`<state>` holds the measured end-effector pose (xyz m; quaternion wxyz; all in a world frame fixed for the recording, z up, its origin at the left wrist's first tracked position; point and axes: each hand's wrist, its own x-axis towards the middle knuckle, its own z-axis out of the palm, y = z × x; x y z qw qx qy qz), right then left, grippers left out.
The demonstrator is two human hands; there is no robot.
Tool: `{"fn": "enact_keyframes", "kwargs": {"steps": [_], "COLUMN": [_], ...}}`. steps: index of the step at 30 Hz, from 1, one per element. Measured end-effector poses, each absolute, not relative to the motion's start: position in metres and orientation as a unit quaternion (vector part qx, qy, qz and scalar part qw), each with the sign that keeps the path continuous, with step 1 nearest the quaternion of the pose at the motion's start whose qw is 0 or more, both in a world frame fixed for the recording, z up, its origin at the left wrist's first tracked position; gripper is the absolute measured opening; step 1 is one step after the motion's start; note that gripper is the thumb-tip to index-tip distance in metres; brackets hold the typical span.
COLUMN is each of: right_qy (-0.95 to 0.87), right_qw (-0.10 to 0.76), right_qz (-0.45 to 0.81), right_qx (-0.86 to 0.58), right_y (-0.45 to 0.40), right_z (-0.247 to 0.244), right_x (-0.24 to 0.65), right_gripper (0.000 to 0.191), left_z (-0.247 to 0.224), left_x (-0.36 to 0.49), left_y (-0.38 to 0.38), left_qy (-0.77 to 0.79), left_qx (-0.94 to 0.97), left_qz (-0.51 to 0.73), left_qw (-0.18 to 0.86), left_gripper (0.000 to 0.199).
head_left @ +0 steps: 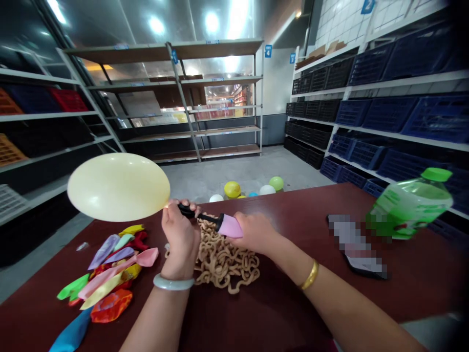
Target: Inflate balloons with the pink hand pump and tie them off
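A large pale yellow balloon [119, 187], blown up, hangs out to the left, its neck end at the fingers of my left hand [180, 227]. Those fingers are closed round the black end of a balloon pump [208, 218]; the exact meeting of neck and nozzle is hidden. My right hand [254, 232] wraps round the pump's pink body, with a black rod showing between both hands. Beneath the pump lies a heap of beige, curly, cord-like pieces [227, 266]. Several uninflated balloons [110, 274] in mixed colours are spread left of my left forearm.
The dark red table [286, 303] carries a phone [357, 244] and a green-capped bottle [412, 203] at right. Blown-up balloons [232, 189] lie on the floor beyond its far edge. Shelves [227, 132] stand behind, and blue crates [388, 115] fill racks on the right.
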<state>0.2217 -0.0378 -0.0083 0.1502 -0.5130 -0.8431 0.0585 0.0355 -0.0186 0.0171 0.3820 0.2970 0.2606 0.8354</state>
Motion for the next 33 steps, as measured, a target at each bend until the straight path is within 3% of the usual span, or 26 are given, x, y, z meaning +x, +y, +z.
{"fn": "enact_keyframes", "kwargs": {"steps": [5, 10, 24, 33], "right_qy": [-0.858, -0.861, -0.845, -0.857], "right_qw": [0.096, 0.080, 0.128, 0.143], "right_qz": [0.071, 0.058, 0.063, 0.069], "right_qx": [-0.500, -0.500, -0.516, -0.491], "right_y": [-0.025, -0.022, -0.040, -0.035], "right_z": [-0.014, -0.012, -0.001, -0.009], "right_x": [0.235, 0.246, 0.229, 0.228], "right_gripper": [0.047, 0.044, 0.047, 0.053], "left_z": [0.018, 0.011, -0.001, 0.021], "left_x": [-0.020, -0.014, 0.086, 0.027], "left_y": [-0.005, -0.002, -0.033, -0.027], "left_qy": [0.278, 0.263, 0.247, 0.267], "left_qx": [0.232, 0.236, 0.268, 0.295], "left_qz": [0.871, 0.869, 0.819, 0.841], "left_qw": [0.333, 0.345, 0.443, 0.367], "left_gripper": [0.019, 0.019, 0.021, 0.013]}}
